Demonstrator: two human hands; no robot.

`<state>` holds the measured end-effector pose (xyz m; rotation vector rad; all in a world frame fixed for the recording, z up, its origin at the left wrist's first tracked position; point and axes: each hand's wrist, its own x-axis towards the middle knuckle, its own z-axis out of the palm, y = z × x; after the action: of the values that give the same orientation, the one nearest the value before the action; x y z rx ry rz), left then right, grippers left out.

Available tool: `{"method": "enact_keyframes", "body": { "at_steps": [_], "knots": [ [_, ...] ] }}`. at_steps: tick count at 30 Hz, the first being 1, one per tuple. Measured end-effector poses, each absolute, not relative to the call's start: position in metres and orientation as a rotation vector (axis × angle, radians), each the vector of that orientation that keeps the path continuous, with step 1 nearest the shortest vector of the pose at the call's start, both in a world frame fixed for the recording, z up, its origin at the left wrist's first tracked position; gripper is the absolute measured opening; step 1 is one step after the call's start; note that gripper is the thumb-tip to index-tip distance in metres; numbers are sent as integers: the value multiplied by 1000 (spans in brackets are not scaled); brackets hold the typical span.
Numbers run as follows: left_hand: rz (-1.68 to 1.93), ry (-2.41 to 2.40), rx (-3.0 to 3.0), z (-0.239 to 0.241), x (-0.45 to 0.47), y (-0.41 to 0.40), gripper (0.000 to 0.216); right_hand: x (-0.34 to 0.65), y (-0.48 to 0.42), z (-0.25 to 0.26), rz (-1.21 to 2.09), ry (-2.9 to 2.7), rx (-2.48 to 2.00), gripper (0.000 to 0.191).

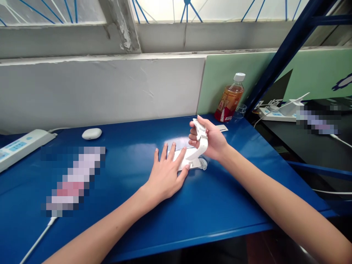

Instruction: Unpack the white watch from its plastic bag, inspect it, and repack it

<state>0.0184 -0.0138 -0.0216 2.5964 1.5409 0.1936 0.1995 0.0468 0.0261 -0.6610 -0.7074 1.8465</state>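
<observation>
My right hand is closed around the upper end of a white curved piece, raised above the desk. Its lower part runs down to a flat white section that lies on the blue desk. My left hand rests palm down with its fingers stretched out and spread, partly over that flat section. Clear, crinkled plastic shows at the section's right end. What kind of object the white piece is, I cannot tell; both hands hide parts of it. A small white card lies just behind my right hand.
A drink bottle stands at the back right corner beside a blue metal post. On the left are a white earbud case, a blurred-out device with a cable, and a power strip. The blue desk meets a wall behind.
</observation>
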Motion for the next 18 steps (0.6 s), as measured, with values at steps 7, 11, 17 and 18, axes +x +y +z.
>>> {"method": "enact_keyframes", "body": {
  "at_steps": [7,11,17,18],
  "knots": [
    [346,1430,2500,-16,15,-13,82,210,39,12,1919,-719,-676,20],
    [605,1209,2489,2,11,-12,53,211,39,11,1921,-790,-621,20],
    [858,926,1978,25,18,-11,21,215,40,12,1849,-957,-587,31],
    [849,916,1845,26,22,-11,20,216,40,13,1821,-973,-591,31]
  ]
}}
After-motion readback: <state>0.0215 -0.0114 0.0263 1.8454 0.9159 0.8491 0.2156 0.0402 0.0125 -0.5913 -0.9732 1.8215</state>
